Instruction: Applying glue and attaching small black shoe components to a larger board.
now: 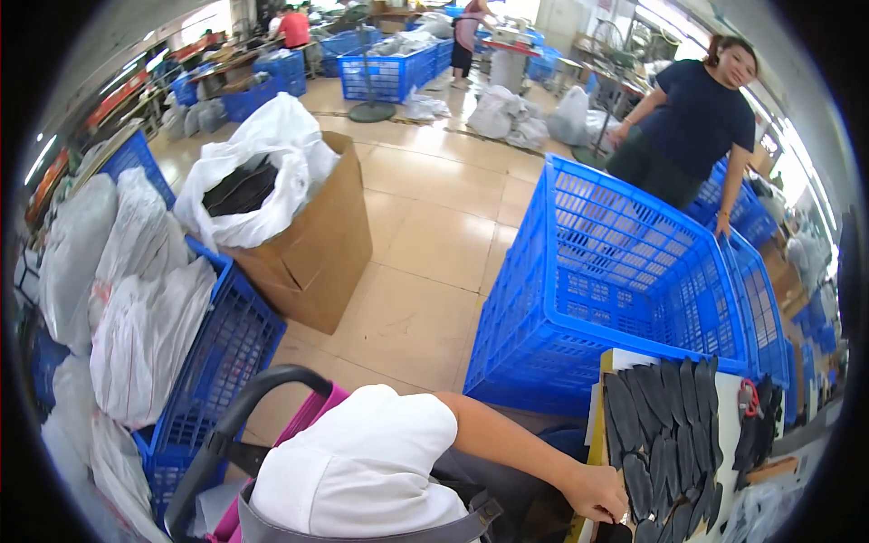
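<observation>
My left arm, in a white sleeve, reaches across to the worktable at the lower right. Its hand, my left hand, rests at the near left edge of the table with curled fingers. Whatever the fingers hold, if anything, is hidden at the lower rim. Just beside them, long dark grey, narrow pieces lie in overlapping rows on a white board. A small red looped thing sits right of the rows, near more dark pieces. My right hand is out of sight.
A large blue crate stands beyond the table; a person touches its far side. To the left are a cardboard box with a white sack, and another blue crate beside white sacks. A chair armrest curves beside me.
</observation>
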A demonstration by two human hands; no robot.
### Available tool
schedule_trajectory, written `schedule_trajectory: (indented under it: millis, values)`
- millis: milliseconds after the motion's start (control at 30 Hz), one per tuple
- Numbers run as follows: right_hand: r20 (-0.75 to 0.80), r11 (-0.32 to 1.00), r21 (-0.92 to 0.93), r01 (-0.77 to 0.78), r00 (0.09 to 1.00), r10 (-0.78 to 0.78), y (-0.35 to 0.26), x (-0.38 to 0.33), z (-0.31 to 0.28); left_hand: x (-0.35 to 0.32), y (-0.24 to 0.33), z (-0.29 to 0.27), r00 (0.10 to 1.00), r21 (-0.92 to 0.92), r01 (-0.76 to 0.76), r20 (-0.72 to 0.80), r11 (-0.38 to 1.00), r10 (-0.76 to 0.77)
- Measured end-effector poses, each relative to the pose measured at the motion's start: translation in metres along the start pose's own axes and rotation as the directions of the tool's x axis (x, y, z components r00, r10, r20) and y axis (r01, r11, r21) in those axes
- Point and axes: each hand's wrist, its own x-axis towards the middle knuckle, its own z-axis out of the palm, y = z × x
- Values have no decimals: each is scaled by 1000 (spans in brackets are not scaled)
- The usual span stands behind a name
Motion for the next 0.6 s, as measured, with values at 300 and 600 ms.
schedule_trajectory:
  millis: [300,600]
  values:
    - [3,931,-74,356,934,-357,13,12,-59,48,39,-96,885,204,177,-462,963,-65]
    - [-13,754,-192,628,767,-642,26,5,-70,94,213,-345,418,723,165,-667,670,617]
